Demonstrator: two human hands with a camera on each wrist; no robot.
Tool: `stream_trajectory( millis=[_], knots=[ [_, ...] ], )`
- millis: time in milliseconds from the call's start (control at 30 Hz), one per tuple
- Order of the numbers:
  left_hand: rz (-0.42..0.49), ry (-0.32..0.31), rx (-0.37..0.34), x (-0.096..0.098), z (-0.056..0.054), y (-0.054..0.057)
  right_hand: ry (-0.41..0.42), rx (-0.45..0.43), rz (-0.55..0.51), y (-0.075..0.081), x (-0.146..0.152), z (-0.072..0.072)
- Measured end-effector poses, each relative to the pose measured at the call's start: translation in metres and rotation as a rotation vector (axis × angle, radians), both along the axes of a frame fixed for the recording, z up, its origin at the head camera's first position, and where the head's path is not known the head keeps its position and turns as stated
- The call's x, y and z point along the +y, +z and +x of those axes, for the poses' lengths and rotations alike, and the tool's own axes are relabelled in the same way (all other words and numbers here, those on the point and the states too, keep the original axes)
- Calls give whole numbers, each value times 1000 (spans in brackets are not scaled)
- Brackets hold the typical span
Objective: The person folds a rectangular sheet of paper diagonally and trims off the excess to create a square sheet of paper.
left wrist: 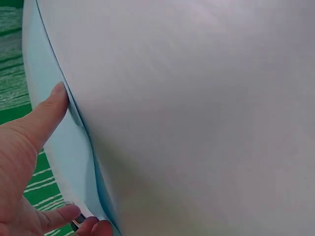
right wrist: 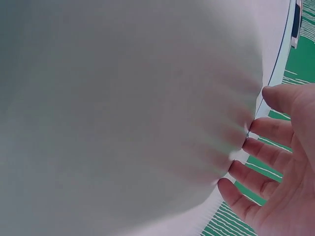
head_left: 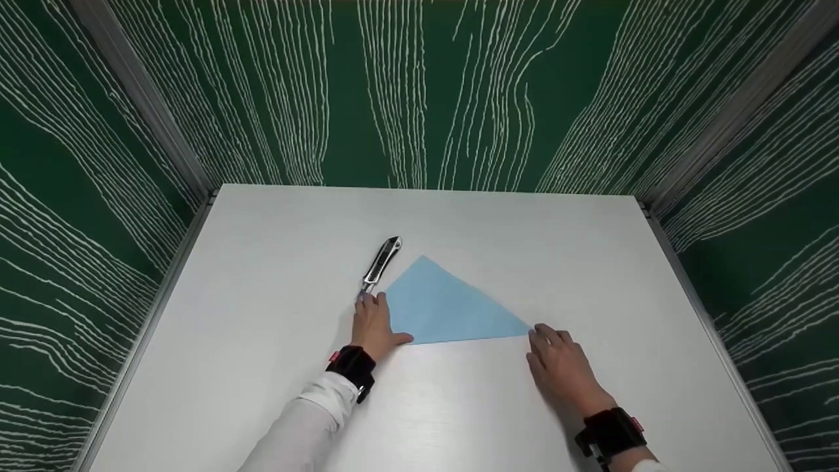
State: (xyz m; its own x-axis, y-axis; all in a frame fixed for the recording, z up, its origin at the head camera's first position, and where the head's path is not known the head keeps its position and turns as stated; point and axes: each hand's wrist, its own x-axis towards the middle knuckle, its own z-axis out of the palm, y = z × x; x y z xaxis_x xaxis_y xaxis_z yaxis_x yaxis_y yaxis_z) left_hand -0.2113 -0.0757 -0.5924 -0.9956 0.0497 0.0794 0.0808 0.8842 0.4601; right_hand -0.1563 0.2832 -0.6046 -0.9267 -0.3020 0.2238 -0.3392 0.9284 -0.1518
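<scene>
A sheet of light blue paper [head_left: 449,305], folded into a triangle, lies on the white table [head_left: 452,419]. My left hand [head_left: 372,329] rests at the paper's left end; its thumb [left wrist: 56,101] presses near the folded sheet's front edge. The other left fingers reach up along the left side, close to the lower end of a utility knife [head_left: 380,262]. At the paper's right corner, my right hand [head_left: 562,364] touches the tip with its fingertips, fingers spread on the table in the right wrist view.
The utility knife lies slanted just left of the paper. Green walls with white wavy lines [head_left: 459,98] rise behind and beside the table, with grey metal posts [head_left: 151,92] at the corners. Each wrist carries a black strapped camera [head_left: 352,367].
</scene>
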Motion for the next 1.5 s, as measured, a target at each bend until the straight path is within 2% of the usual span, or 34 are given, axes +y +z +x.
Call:
stream_trajectory(
  millis=[133, 267, 400, 500, 667, 967, 1133, 1300, 1400, 1500],
  knots=[
    [-57, 13, -33, 3, -4, 6, 5, 7, -11, -1, 0, -2],
    [-84, -11, -27, 4, -4, 7, 2, -22, -24, 3, 0, -2],
    [42, -43, -32, 4, -4, 5, 3, -42, -31, 9, -3, -5],
    [119, -57, -61, 5, -5, 4, -1, -46, -27, 15, -8, -7],
    [168, -79, -121, 7, -6, 8, 1, -41, -36, 24, -21, -16],
    [199, -121, -171, 7, -7, 7, 56, -179, -303, 31, -65, -45],
    [167, -147, -140, 6, -7, 3, 67, -186, -456, 26, -86, -61],
    [170, -218, -97, 6, -8, -1, -18, -200, -575, 21, -94, -71],
    [182, -262, -81, 5, -9, -3, -74, -244, -661, 21, -95, -74],
    [205, -282, -66, 3, -9, -4, -91, -280, -727, 22, -95, -77]
  ],
)
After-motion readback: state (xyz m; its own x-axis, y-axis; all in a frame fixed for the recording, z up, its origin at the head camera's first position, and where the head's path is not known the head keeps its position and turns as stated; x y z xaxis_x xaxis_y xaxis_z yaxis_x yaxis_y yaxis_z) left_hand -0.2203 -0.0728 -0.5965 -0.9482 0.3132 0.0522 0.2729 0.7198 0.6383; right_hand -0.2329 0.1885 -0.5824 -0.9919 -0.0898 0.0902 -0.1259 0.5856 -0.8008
